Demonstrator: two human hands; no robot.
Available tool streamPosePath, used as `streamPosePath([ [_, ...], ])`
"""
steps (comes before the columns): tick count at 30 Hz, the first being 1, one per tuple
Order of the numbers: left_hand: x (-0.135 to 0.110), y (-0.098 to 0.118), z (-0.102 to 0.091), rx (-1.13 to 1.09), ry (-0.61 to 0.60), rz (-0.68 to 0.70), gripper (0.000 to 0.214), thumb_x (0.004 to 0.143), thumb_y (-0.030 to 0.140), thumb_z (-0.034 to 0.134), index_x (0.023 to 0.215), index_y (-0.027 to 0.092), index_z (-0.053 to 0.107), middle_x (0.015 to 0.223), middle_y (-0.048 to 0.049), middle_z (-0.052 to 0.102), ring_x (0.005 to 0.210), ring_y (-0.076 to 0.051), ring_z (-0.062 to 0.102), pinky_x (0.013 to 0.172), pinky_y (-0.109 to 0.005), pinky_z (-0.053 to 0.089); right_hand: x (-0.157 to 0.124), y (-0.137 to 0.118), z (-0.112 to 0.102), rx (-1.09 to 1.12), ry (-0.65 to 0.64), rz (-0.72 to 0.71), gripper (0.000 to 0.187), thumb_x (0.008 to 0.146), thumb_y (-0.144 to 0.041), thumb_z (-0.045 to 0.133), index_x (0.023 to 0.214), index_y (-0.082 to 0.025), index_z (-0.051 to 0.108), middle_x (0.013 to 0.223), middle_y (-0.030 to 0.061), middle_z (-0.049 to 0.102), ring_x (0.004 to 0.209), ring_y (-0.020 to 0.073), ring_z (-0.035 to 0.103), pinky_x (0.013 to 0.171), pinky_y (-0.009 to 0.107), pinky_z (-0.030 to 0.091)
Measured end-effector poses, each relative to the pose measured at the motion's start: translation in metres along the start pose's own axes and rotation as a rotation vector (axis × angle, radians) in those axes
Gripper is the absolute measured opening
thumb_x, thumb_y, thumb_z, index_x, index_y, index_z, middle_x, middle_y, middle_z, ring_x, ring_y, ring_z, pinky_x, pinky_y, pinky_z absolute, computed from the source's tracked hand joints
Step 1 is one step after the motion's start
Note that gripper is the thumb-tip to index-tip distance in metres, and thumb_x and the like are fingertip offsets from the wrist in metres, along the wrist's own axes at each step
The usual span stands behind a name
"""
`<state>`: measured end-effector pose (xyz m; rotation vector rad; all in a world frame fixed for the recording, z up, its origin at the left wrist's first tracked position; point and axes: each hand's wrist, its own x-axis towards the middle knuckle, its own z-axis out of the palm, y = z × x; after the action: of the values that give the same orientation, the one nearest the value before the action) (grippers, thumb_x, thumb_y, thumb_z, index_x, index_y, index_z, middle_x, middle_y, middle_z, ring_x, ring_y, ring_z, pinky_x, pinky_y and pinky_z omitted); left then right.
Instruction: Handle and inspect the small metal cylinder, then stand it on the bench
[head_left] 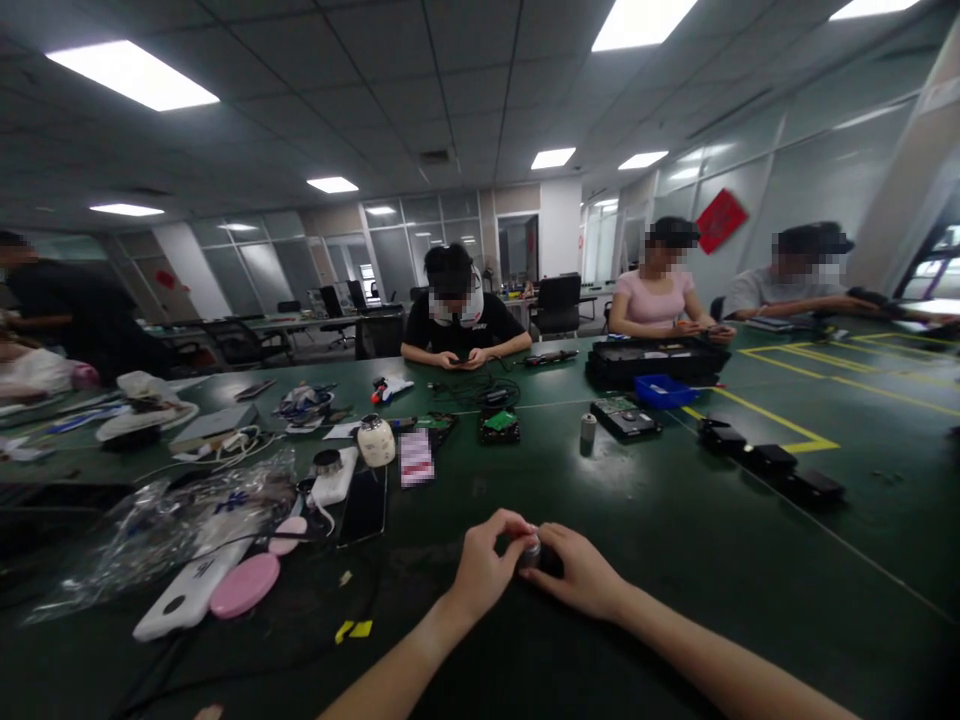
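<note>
Grip: we pinch the can near its top with our left hand and clasp its side with our right hand, near six o'clock in view. Uneven pressure could tip it.

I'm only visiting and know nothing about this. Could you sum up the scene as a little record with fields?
Surface: dark green table
Left hand: fingers at the top of a small metallic cylinder
Right hand: curled around that cylinder's side
Beyond the hands: upright grey cylinder, blue tray
Left of the hands: pink disc, crumpled clear plastic
Across the table: person in black, both hands at a small dark object
</note>
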<state>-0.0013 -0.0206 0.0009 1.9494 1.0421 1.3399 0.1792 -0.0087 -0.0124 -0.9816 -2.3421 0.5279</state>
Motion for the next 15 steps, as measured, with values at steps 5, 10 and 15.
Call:
streamPosePath([
  [5, -0.004, 0.005, -0.002, -0.013, 0.000, 0.023, 0.017, 0.083, 0.014, 0.066, 0.099, 0.020, 0.063, 0.095, -0.0019, 0.070, 0.085, -0.016, 0.067, 0.080, -0.027, 0.053, -0.003, 0.001, -0.010, 0.135, 0.048, -0.018, 0.050, 0.079, -0.030, 0.067, 0.126, -0.022, 0.050, 0.111, 0.0066, 0.060, 0.092, 0.0216, 0.058, 0.084, 0.036, 0.047],
  [10, -0.013, 0.001, -0.001, -0.008, -0.007, 0.011, 0.045, 0.075, 0.014, 0.075, 0.115, 0.023, 0.057, 0.111, -0.0041, 0.066, 0.100, -0.020, 0.064, 0.089, -0.032, 0.051, -0.006, -0.003, -0.020, 0.303, 0.161, -0.012, 0.043, 0.090, -0.027, 0.052, 0.132, -0.024, 0.046, 0.117, 0.0069, 0.059, 0.092, 0.0193, 0.059, 0.091, 0.038, 0.045],
  [15, -0.020, -0.016, 0.004, -0.062, -0.027, -0.116, 0.069, 0.069, 0.009, 0.078, 0.128, 0.023, 0.045, 0.122, -0.0078, 0.061, 0.108, -0.022, 0.060, 0.094, -0.036, 0.048, 0.001, -0.011, -0.015, 0.208, 0.221, 0.022, 0.024, 0.090, -0.030, 0.056, 0.112, -0.024, 0.064, 0.098, 0.0050, 0.065, 0.086, 0.0198, 0.061, 0.084, 0.036, 0.047],
])
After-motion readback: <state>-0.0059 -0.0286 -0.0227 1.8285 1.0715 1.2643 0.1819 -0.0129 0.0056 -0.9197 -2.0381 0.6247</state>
